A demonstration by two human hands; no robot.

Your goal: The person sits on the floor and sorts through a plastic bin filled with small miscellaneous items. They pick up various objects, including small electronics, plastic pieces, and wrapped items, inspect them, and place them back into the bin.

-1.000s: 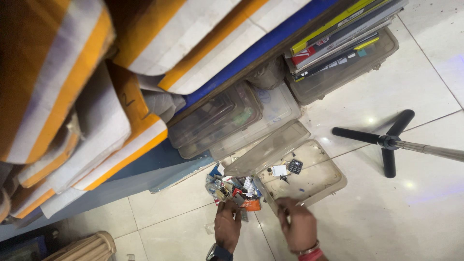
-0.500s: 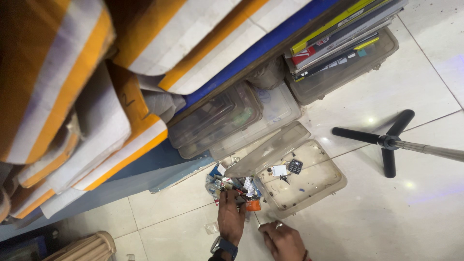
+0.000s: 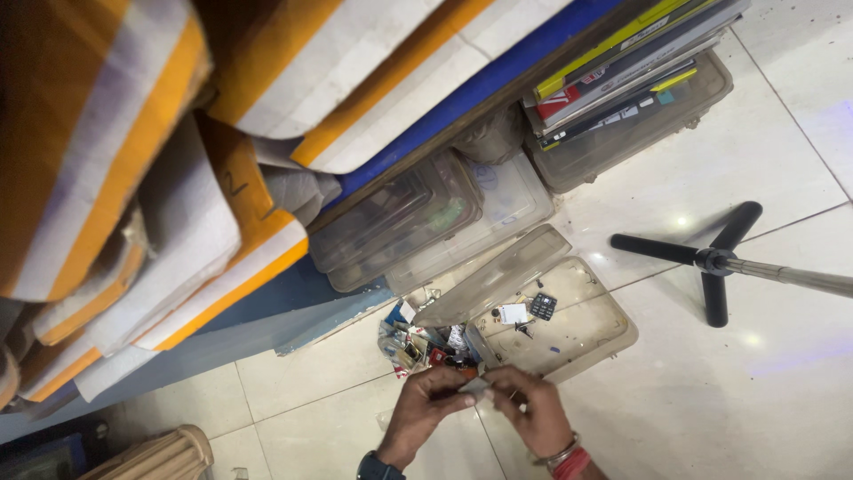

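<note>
Pale floor tiles (image 3: 764, 391) carry an open plastic box (image 3: 569, 333) beside scattered small parts (image 3: 418, 342), above which left hand (image 3: 425, 411) and right hand (image 3: 531, 411) each pinch one small grey piece (image 3: 475, 386), grip narrow, for inspection.

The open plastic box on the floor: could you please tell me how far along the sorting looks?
The open plastic box holds only a few bits, including a small keypad. In hand: left hand and right hand share a grip on a small pale piece. A heap of small parts remains beside it.
</note>
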